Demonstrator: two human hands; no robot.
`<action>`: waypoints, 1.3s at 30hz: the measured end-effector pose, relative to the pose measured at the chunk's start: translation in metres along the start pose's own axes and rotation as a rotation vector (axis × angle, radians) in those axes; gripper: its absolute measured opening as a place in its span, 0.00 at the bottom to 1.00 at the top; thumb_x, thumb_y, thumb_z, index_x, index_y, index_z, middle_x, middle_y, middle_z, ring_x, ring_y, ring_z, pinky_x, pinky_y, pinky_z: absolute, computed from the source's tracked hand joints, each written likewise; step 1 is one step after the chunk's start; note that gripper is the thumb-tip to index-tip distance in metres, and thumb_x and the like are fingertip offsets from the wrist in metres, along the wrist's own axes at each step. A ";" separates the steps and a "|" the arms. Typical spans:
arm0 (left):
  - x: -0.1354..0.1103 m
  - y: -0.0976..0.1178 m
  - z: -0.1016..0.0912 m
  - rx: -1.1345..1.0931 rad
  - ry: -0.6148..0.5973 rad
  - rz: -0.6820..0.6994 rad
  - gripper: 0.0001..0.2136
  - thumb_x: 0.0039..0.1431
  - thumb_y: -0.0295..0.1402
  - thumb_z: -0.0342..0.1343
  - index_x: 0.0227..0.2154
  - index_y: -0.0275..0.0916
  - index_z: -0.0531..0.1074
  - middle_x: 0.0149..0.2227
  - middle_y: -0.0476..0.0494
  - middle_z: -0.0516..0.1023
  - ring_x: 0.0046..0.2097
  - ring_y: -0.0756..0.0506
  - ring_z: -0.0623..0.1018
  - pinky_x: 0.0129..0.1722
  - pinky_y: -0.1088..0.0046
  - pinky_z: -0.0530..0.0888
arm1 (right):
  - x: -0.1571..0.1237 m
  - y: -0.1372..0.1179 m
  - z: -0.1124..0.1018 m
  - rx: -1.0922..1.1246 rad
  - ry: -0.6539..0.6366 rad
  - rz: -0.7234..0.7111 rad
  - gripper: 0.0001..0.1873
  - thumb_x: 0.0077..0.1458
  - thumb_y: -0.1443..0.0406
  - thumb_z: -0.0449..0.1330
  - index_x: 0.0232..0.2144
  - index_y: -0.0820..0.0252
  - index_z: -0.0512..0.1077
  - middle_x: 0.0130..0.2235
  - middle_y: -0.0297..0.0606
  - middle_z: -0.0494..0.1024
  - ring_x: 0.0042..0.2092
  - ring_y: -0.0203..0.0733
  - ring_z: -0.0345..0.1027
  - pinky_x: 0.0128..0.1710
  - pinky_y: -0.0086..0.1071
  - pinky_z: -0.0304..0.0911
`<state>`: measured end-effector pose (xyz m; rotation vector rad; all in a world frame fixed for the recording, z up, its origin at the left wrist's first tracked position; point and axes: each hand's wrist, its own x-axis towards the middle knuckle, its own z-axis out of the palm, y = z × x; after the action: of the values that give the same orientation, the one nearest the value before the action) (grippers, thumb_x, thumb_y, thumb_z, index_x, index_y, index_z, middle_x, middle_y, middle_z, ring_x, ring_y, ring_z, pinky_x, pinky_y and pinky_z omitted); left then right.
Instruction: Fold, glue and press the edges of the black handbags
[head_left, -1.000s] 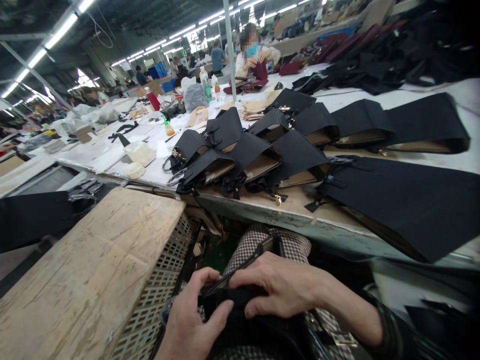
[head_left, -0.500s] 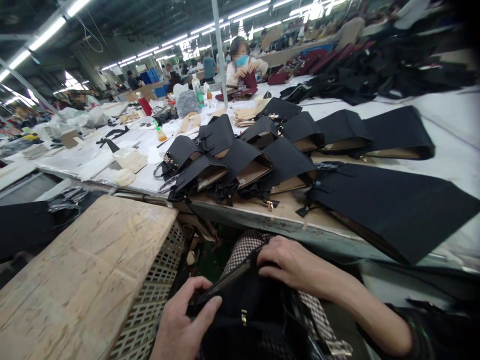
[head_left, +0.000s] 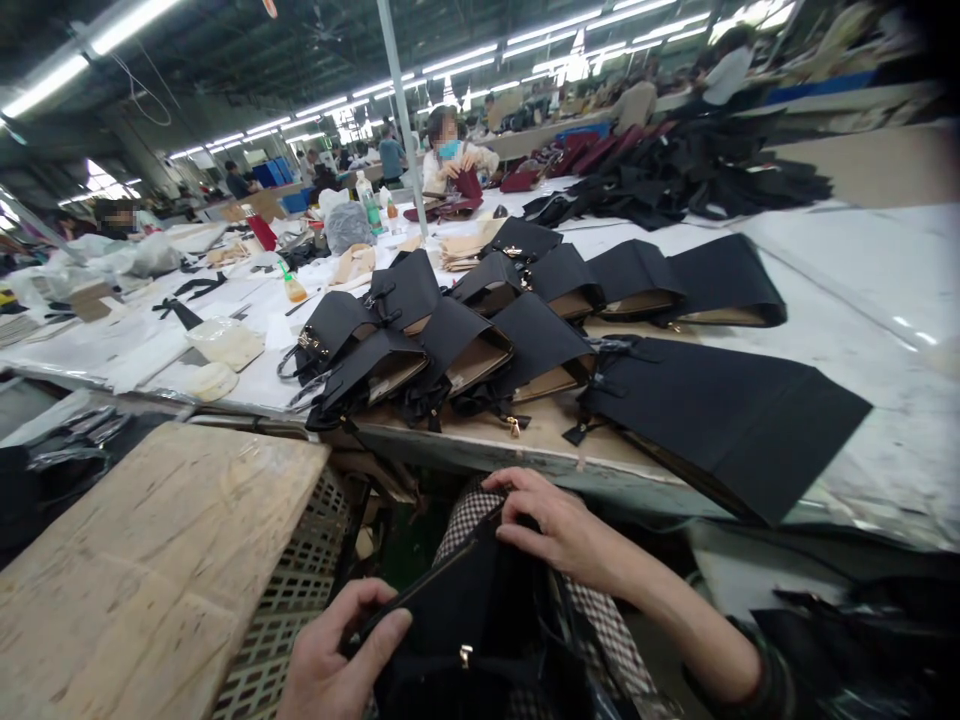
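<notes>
While the left hand (head_left: 330, 665) grips the near edge of a black leather handbag (head_left: 465, 625) on the lap below the counter (head_left: 480, 445), the right hand (head_left: 555, 525) pinches its far rim.

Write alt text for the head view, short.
A seated person's left hand and right hand grip opposite ends of a black bag on their lap. Ahead, rows of black bags lie on a long worktable; a wooden board sits at left.
</notes>
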<state>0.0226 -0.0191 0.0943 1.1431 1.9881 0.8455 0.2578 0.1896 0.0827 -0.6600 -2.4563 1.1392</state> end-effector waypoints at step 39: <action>0.027 0.017 -0.008 0.169 -0.093 0.179 0.14 0.64 0.42 0.54 0.30 0.40 0.77 0.30 0.49 0.74 0.34 0.48 0.74 0.36 0.75 0.65 | 0.000 0.015 0.037 -0.093 0.141 0.175 0.08 0.58 0.61 0.56 0.27 0.55 0.69 0.37 0.34 0.79 0.40 0.46 0.71 0.43 0.38 0.61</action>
<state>0.0136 0.0100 0.1059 1.4488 1.9307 0.7087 0.2433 0.1759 0.0483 -0.9660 -2.3800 1.0070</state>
